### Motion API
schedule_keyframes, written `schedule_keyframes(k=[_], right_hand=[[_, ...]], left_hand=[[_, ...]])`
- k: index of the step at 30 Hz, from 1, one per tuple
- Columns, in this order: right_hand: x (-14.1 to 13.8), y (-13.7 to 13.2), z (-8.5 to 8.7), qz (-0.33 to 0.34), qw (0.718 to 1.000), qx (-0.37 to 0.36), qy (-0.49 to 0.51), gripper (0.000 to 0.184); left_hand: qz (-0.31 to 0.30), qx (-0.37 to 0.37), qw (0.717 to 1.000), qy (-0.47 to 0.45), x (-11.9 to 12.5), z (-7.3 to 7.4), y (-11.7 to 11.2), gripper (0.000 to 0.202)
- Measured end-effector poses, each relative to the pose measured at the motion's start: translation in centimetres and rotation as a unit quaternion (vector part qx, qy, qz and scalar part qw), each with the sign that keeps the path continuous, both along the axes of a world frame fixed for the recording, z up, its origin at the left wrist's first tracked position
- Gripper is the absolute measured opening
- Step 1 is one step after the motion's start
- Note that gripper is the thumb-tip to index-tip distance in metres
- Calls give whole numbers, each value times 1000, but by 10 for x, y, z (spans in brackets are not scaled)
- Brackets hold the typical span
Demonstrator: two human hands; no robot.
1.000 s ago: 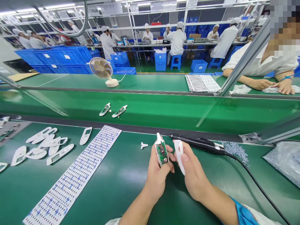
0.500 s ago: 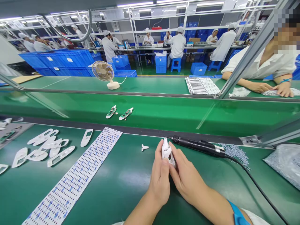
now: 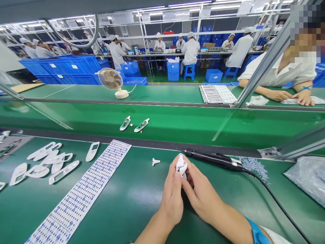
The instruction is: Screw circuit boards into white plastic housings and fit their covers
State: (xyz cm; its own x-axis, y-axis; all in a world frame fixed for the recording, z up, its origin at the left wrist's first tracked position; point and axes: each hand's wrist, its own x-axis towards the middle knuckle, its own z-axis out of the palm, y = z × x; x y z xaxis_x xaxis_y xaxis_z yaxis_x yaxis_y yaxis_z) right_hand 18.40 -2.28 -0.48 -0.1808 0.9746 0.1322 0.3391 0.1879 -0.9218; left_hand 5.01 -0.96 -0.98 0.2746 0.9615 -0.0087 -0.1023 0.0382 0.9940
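Between my two hands is a small white plastic housing [image 3: 181, 165] with a narrow tip pointing away from me. My left hand [image 3: 173, 193] is closed around its left side, the thumb pressing on the near part. My right hand [image 3: 200, 189] wraps the right side, fingers curled against it. The palms and fingers hide the housing's lower part. Left of the hands, a small white T-shaped part [image 3: 155, 162] lies on the green bench. Just beyond my right hand rests a black electric screwdriver [image 3: 213, 159], its bit pointing left.
Several white shells [image 3: 54, 159] lie left of a long printed sheet [image 3: 83, 189]. Small screws [image 3: 254, 167] are heaped near a plastic bag [image 3: 308, 176]. Two housing halves with green boards [image 3: 142, 125] sit on the green belt [image 3: 177, 125]. Across it are a fan [image 3: 111, 79] and a co-worker's hands [image 3: 304, 97].
The two board-bearing halves on the belt have shifted right. My hands keep hold of the housing, whose tip has turned slightly and sits a little lower in view.
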Motion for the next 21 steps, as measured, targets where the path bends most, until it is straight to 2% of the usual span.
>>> schedule_keyframes(k=[6,12,17,21], right_hand=[[2,4,2,-13,999,5,38,49],[3,8,-4,-37,996,35,70,44],[1,9,-5,-47,992,21,112,43],[1,7,-3,-44,991,14,126,43]], left_hand=[[27,13,999,-10,1,1,1,54],[77,8,997,-9,6,3,-2,52],[105,63,992,36,7,-1,-1,52],[91,38,995,22,6,-1,0,55]])
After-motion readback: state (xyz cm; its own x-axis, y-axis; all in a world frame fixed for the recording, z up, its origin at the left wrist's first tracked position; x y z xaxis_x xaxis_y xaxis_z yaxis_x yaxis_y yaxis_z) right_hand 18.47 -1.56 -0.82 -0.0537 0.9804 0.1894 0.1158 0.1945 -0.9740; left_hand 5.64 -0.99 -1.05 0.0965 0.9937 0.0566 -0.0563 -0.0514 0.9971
